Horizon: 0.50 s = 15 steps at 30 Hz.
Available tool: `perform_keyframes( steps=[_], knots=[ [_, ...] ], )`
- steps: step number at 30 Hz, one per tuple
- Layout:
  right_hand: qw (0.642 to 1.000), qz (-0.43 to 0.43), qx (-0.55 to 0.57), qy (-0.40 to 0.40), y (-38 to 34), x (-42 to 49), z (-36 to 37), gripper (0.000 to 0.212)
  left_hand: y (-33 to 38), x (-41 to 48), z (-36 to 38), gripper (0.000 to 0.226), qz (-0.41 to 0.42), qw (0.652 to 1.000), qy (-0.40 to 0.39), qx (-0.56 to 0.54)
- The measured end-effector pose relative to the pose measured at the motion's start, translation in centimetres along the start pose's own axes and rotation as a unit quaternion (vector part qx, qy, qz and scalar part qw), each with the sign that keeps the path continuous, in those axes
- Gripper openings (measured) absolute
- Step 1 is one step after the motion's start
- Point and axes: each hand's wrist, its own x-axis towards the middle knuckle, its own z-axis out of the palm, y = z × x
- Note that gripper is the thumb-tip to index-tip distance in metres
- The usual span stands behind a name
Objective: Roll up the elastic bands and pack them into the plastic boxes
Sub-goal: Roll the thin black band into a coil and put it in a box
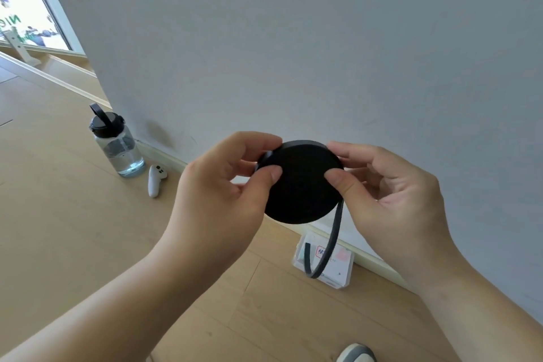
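A black elastic band [302, 185] is wound into a thick flat disc that I hold in mid-air at chest height. My left hand [223, 194] pinches its left edge between thumb and fingers. My right hand [390, 200] grips the right edge, thumb on the disc's face. A loose tail of the band [329, 247] hangs from the disc's lower right and curls back up at its end. Below it on the floor, against the wall, lies a clear plastic box [326, 261] with a red-and-white label inside.
A clear water bottle [117, 144] with a black lid stands on the wooden floor by the grey wall [293, 38]. A white controller [155, 181] lies beside it. A shoe tip [357, 354] shows at the bottom edge.
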Motion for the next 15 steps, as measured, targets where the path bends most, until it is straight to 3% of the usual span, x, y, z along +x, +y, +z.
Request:
perform_keyframes(
  steps=[3,6,12,15],
  knots=[
    [1.000,0.013,0.018,0.012,0.14,0.11,-0.40,0.034,-0.09,-0.11,0.15,0.034,-0.004,1.000,-0.003,0.007],
    [1.000,0.023,0.013,0.007,0.16,0.08,-0.57,0.035,-0.41,-0.03,0.12,0.034,0.002,0.998,-0.055,0.043],
    [0.994,-0.089,-0.050,-0.027,0.17,-0.21,-0.24,0.032,0.12,-0.31,0.42,0.034,0.108,0.979,-0.086,0.147],
    [1.000,-0.018,0.015,-0.003,-0.03,-0.28,-0.18,0.031,0.35,-0.13,0.27,0.035,0.050,0.994,-0.055,0.083]
  ],
)
